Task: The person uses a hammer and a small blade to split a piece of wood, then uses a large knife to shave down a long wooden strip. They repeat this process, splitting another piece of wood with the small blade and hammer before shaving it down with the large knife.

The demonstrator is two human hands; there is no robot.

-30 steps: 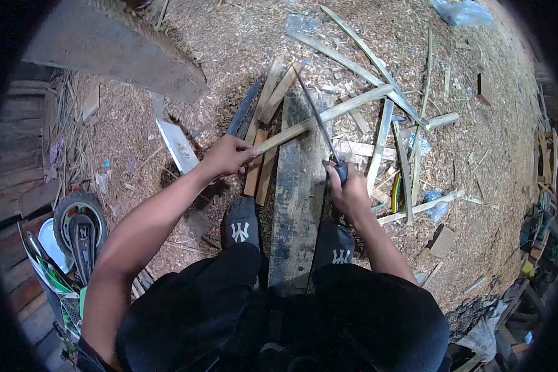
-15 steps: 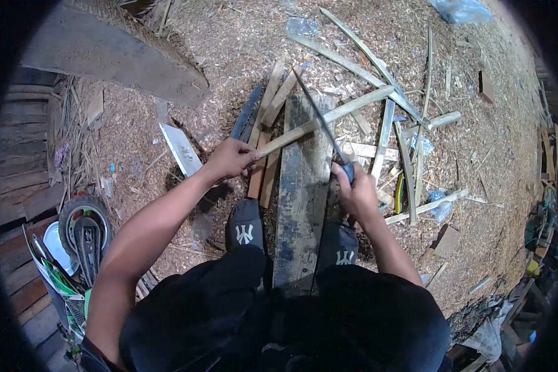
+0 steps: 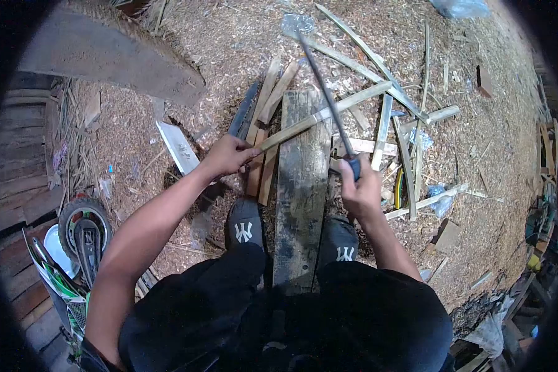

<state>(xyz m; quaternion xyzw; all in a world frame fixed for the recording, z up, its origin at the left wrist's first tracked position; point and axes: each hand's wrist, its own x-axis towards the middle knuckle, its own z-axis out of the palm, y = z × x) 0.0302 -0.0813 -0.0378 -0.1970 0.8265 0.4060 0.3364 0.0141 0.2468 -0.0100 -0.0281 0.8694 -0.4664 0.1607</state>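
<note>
I'm holding the stick point(image 3: 304, 125) by its near end with my left hand point(image 3: 228, 158); it's slanting away right over the plank point(image 3: 301, 186); my right hand point(image 3: 362, 191) is gripping the knife point(image 3: 323, 85), crossing the stick, maybe touching.

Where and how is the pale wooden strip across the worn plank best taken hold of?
Probably pinch the strip at its near end, coming from the left, as the left hand does. It is long and narrow, so a pinch fits; that end sticks out past the worn plank, away from the long blade.
</note>
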